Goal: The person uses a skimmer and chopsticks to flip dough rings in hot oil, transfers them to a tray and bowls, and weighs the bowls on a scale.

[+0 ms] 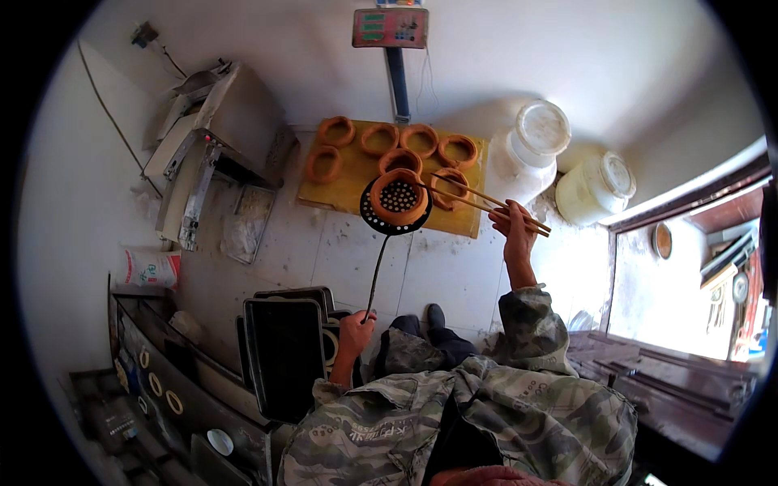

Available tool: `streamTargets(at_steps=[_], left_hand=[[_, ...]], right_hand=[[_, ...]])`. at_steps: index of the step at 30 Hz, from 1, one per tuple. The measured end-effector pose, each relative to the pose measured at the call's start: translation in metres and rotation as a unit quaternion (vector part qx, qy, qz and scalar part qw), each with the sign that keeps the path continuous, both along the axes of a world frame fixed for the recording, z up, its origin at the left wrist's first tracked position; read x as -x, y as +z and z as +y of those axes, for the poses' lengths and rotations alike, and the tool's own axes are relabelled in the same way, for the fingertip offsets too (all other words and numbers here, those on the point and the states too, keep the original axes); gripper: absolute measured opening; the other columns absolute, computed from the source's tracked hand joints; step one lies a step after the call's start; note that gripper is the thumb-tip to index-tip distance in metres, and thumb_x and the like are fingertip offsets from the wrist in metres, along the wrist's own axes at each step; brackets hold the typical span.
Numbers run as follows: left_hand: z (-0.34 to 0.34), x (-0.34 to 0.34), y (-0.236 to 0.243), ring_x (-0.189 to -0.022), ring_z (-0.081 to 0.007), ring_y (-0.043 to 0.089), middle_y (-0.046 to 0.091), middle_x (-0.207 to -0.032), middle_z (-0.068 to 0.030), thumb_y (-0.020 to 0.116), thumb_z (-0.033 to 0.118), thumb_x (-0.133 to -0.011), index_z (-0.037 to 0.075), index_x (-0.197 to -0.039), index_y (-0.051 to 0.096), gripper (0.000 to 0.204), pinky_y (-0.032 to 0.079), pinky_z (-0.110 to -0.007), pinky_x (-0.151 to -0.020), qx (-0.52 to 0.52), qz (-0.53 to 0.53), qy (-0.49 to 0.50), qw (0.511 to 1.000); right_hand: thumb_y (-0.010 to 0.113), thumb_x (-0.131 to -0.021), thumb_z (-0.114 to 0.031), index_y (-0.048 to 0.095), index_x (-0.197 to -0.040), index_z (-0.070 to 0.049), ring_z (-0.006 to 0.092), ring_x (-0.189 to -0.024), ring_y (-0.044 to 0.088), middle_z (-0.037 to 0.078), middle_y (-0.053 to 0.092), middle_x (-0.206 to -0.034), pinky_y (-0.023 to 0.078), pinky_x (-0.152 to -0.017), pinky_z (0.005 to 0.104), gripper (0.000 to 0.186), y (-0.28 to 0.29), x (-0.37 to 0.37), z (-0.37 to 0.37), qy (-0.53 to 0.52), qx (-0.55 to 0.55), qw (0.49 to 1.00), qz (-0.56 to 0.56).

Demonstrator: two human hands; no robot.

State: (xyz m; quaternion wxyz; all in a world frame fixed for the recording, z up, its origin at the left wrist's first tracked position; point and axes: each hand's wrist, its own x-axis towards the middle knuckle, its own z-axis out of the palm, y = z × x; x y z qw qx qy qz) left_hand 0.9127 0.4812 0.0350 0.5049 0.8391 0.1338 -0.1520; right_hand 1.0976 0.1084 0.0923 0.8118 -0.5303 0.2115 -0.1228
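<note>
A flat yellow rectangular board point(348, 183) lies ahead of the left grip point(355, 333), carrying 7 brown dough-like rings point(380, 152). A round black perforated skimmer point(398, 197) reaches forward from that grip, a low fist around the handle's end. 2 long brown wooden chopsticks point(474, 193) slant left from the right grip point(512, 232), raised farther forward, fingers curled narrowly around them. 1 loose brown ring point(395, 219) lies on the skimmer, left of the right grip.

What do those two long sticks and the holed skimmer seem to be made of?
The long sticks look like wood or bamboo, matte, judging by their tan colour and dark tips. The skimmer looks like dark metal, given its thin handle and round perforations; coating unclear.
</note>
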Motion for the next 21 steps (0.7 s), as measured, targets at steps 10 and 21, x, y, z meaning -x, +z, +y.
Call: streamTargets(at_steps=[10,21], left_hand=[[0.042,-0.148,-0.047,-0.05,-0.0157,0.051,0.055,-0.056,-0.0108,0.058,0.012,-0.081,-0.001,-0.086,0.066,0.016,0.04,-0.034,-0.05,-0.038,-0.052,0.004,0.998],[0.099,-0.286,-0.084,-0.049,-0.0251,0.054,0.056,-0.057,-0.0127,0.061,0.017,-0.082,0.003,-0.086,0.069,0.016,0.041,-0.04,-0.049,-0.089,-0.083,-0.031,0.992]], right_hand=[[0.058,-0.096,-0.024,0.056,-0.116,0.002,0.0217,-0.075,0.07,0.014,0.067,-0.092,0.056,-0.059,0.0265,0.033,-0.062,-0.201,0.098,0.048,0.035,0.998,-0.02],[0.058,-0.095,-0.021,0.058,-0.108,0.003,0.0211,-0.074,0.069,0.012,0.067,-0.094,0.056,-0.065,0.0284,0.028,-0.107,-0.351,0.172,0.031,0.098,0.994,0.032]])
